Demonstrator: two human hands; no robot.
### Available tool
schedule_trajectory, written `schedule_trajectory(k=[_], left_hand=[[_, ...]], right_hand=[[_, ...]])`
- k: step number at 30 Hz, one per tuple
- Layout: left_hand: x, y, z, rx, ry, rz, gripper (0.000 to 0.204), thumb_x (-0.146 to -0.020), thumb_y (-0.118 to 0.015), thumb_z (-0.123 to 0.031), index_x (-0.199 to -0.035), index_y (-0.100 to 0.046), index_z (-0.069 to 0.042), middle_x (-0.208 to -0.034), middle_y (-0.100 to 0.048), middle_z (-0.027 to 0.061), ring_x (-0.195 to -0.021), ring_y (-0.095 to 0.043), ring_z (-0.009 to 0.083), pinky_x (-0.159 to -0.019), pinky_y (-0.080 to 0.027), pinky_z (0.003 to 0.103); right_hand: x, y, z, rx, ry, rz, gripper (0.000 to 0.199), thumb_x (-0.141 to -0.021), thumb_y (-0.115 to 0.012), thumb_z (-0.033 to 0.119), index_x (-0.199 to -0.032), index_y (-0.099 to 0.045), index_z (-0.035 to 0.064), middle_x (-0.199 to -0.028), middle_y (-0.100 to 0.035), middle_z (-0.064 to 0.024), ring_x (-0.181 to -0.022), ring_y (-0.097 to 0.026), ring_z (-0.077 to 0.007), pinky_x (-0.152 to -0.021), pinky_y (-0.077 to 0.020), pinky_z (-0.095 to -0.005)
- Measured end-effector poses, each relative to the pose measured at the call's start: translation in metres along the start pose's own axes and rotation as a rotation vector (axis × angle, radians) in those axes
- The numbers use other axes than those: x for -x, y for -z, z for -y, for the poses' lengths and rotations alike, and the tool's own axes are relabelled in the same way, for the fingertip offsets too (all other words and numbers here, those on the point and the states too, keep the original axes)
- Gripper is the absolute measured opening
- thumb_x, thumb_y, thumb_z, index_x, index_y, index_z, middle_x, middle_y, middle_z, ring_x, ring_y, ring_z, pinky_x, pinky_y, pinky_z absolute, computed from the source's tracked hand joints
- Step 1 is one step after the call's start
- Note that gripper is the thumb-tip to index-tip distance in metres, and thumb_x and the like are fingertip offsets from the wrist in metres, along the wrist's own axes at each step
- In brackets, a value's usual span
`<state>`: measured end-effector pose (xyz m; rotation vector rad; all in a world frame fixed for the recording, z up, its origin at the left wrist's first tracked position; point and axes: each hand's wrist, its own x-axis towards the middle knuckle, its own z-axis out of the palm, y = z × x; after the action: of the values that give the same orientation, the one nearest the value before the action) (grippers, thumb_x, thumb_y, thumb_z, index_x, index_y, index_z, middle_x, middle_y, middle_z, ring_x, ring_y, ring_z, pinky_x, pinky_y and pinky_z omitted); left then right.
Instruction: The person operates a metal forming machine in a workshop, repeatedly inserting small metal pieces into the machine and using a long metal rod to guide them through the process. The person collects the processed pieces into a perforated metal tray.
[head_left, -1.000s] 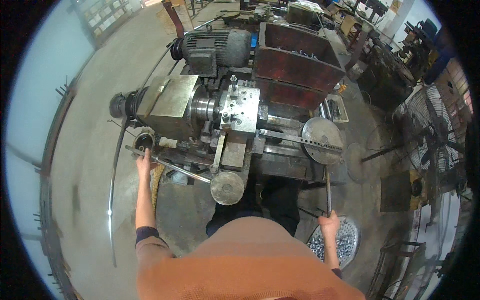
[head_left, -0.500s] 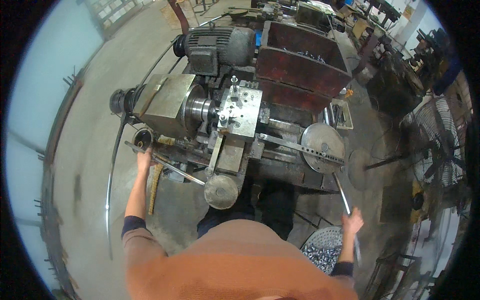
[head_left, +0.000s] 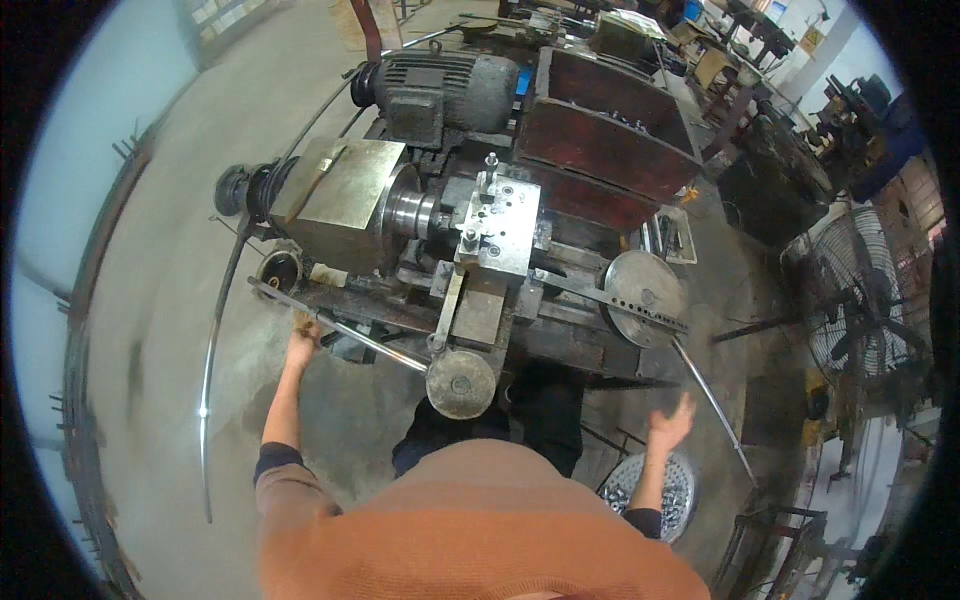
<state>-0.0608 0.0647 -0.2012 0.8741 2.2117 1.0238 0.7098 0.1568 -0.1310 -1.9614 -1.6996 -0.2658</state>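
My left hand (head_left: 303, 338) is just below a long metal lever bar (head_left: 375, 345) joined to a round metal disc (head_left: 461, 384). Its fingers are dark and blurred, so whether they touch or grip the bar cannot be made out. My right hand (head_left: 672, 425) has its fingers apart and holds nothing, left of a second metal lever rod (head_left: 712, 402) that slopes down from a larger disc (head_left: 645, 285). Between the hands stands a lathe-like machine with a bright tool block (head_left: 515, 228) beside a round spindle (head_left: 412, 215).
A perforated basket (head_left: 683, 505) of small metal parts sits on the floor beneath my right forearm. Behind the machine are a dark motor (head_left: 445, 95) and a reddish metal box (head_left: 605, 135). A caged fan (head_left: 855, 290) stands at right; a long bar (head_left: 212, 380) slants along the left.
My right hand has let go of its lever rod and moved left, opening. The rod's lower end now reaches further right. My left hand has shifted slightly lower, toward me, relative to its bar.
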Motion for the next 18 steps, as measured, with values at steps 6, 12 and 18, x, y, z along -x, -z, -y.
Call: schedule_trajectory(k=[6,12,18], left_hand=[[0.021,-0.044,-0.051,-0.994,-0.299,0.129,0.042,-0.083,-0.051,-0.047,-0.093,-0.064,-0.008,-0.084,-0.064,0.0175,-0.076,-0.063,0.0344,-0.070,-0.049,0.044],[0.020,-0.145,0.027,-0.593,-0.117,-0.341,0.040,-0.080,-0.054,-0.042,-0.092,-0.059,-0.004,-0.089,-0.064,0.0172,-0.080,-0.063,0.0337,-0.069,-0.049,0.044],[0.026,-0.052,-0.045,-1.029,-0.132,0.336,0.037,-0.083,-0.052,-0.040,-0.103,-0.056,-0.009,-0.097,-0.064,0.0154,-0.090,-0.062,0.0324,-0.075,-0.050,0.040]], right_hand=[[0.051,-0.017,0.050,-0.362,-0.206,0.528,0.039,-0.059,-0.062,0.018,-0.094,-0.067,0.0013,-0.087,-0.065,-0.0194,-0.083,-0.063,-0.0322,-0.077,-0.0490,-0.0357],[0.044,-0.009,0.102,-0.497,-0.154,0.670,0.033,-0.060,-0.059,0.015,-0.090,-0.068,0.0017,-0.078,-0.066,-0.0165,-0.074,-0.066,-0.0258,-0.068,-0.0501,-0.0325],[-0.039,0.034,0.130,-0.427,0.047,0.565,0.033,-0.060,-0.059,0.010,-0.090,-0.067,0.0015,-0.080,-0.065,-0.0173,-0.074,-0.065,-0.0279,-0.069,-0.0500,-0.0333]])
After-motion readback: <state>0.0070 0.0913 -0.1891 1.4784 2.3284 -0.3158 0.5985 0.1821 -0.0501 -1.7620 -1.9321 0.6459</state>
